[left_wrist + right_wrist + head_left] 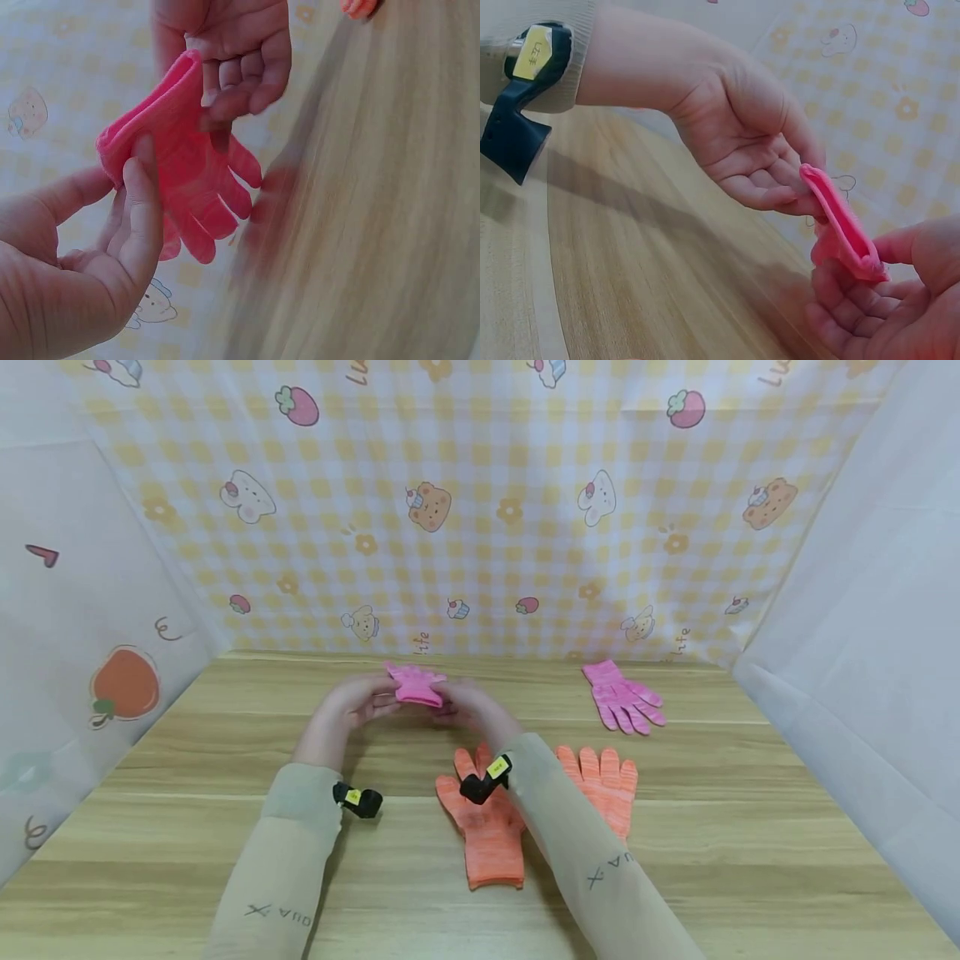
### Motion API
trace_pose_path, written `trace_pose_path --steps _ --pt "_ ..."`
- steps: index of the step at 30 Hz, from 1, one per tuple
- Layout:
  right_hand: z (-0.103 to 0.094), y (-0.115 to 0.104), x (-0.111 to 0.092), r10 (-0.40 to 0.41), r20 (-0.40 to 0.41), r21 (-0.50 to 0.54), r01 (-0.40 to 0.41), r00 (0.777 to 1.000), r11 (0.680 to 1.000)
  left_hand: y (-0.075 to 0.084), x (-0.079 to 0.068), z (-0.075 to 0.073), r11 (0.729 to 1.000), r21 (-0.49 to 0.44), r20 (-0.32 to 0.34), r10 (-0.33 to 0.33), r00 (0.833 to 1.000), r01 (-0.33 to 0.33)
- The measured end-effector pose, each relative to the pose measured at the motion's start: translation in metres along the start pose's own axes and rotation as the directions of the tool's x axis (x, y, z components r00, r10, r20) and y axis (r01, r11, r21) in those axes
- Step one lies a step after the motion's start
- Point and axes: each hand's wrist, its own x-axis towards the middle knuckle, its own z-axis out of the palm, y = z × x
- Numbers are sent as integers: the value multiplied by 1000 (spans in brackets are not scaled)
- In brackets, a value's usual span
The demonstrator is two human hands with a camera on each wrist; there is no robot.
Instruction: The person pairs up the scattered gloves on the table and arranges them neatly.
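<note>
Both hands hold a pink knitted glove (417, 683) above the back of the table, its cuff toward me and its fingers pointing away. In the left wrist view, my left hand (97, 262) pinches one side of the cuff between thumb and fingers. My right hand (900, 292) grips the opposite side, thumb at the cuff edge in the right wrist view. The cuff opening shows as a narrow slit. Below my right forearm lie two orange gloves, a left one (492, 839) and a right one (609, 785) partly hidden by the sleeve.
A second pink glove (622, 700) lies flat at the back right of the wooden table (750, 827). A checked cloth backdrop (480, 552) rises behind the table edge, with pale cloth walls at both sides. Each wrist carries a black camera mount (358, 800).
</note>
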Motion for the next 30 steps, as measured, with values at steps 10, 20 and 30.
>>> trace_pose_path --steps 10,20,30 --pt "0 -5 -7 -11 -27 -20 11 1000 1000 0 -7 -3 993 114 12 11 1000 -12" --pt "3 -8 -15 -63 -2 -135 62 998 989 2 -18 -2 979 202 97 18 995 -37" --pt "11 -7 -39 -163 34 -231 166 986 959 6 -35 -3 966 247 109 55 993 -81"
